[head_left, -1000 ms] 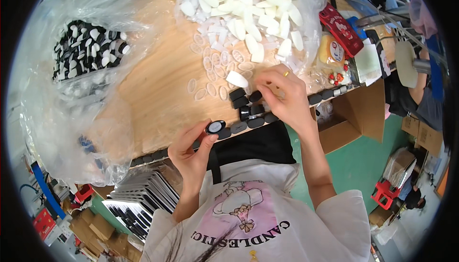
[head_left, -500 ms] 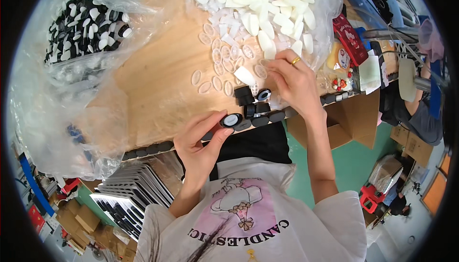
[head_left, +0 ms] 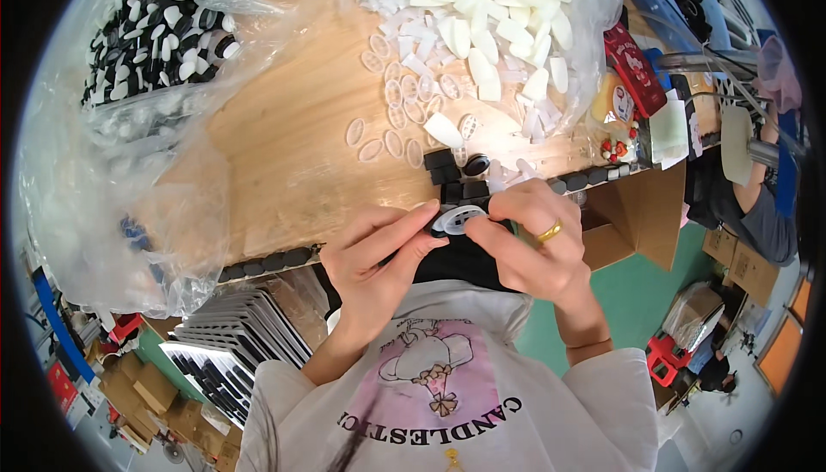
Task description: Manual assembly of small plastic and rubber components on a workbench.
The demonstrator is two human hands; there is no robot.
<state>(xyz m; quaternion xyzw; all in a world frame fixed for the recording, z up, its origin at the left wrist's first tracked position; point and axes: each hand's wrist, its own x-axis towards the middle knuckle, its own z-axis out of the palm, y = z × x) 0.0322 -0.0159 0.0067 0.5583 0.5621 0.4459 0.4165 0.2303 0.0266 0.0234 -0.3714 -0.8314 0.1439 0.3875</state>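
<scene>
In front of my body, at the near table edge, my left hand [head_left: 372, 252] pinches a small black oval part [head_left: 435, 231] between thumb and fingertips. Against it my right hand [head_left: 540, 244], with a gold ring on one finger, holds a clear oval plastic ring [head_left: 459, 216] with slots. The ring overlaps the black part; whether it is seated in it I cannot tell. Just beyond my fingers sit black blocks [head_left: 442, 166] and a round black piece [head_left: 476, 164]. A white scoop-shaped piece [head_left: 443, 130] lies among several loose clear oval rings [head_left: 393, 142].
A heap of cream-white oval pieces [head_left: 516, 33] lies at the far side. On the left, a clear plastic bag [head_left: 129, 179] holds black-and-white parts [head_left: 151, 46]. A red packet [head_left: 635, 67] is at the right. Below the edge stand a cardboard box [head_left: 641, 227] and stacked trays [head_left: 237, 343].
My right hand has come from the loose rings toward me and now brings a clear oval ring to the black part. My left hand has moved slightly right, still holding that part.
</scene>
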